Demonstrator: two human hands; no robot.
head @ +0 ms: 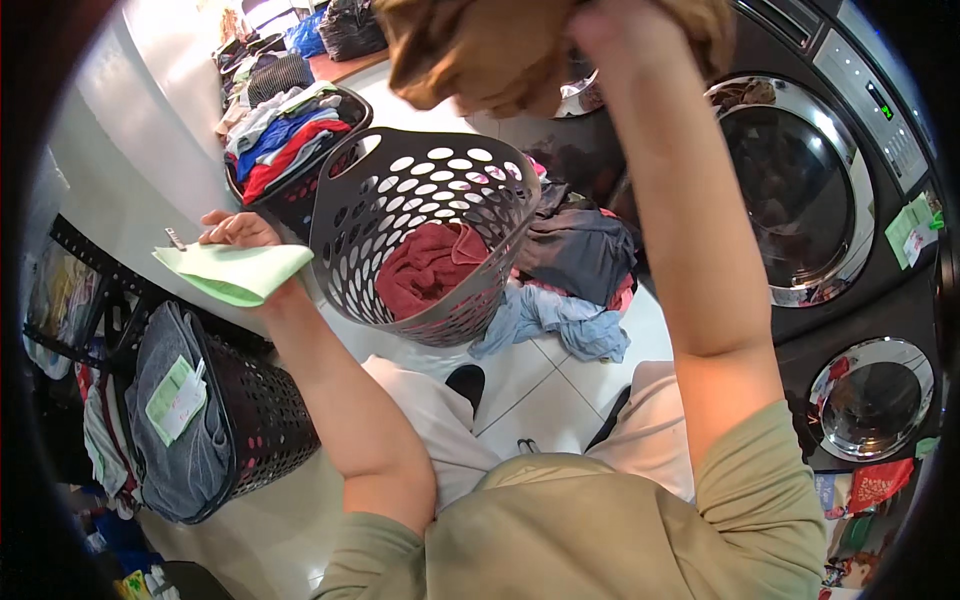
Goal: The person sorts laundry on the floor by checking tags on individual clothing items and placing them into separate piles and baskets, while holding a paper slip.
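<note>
My right hand [611, 34] is raised at the top of the view, holding up a brown cloth garment [480, 52]; the cloth and blur partly hide its fingers. On the left, a folded pale green paper slip [232, 271] with a small clip lies against my left hand [241, 231], which holds it. Between my arms stands a dark grey plastic laundry basket [424, 322] with oval holes, and a crumpled maroon towel [427, 270] lies inside it. Beside the basket, on the tiled floor, is a pile of dark, pink and light blue clothes [581, 255].
Front-loading machines, one with a round glass door [795, 195], line the right side. Behind on the left is a full basket of folded clothes [289, 142]. Nearer, a dark basket [274, 420] holds grey cloth [180, 465] with a slip on it. Black bags [352, 30] stand behind.
</note>
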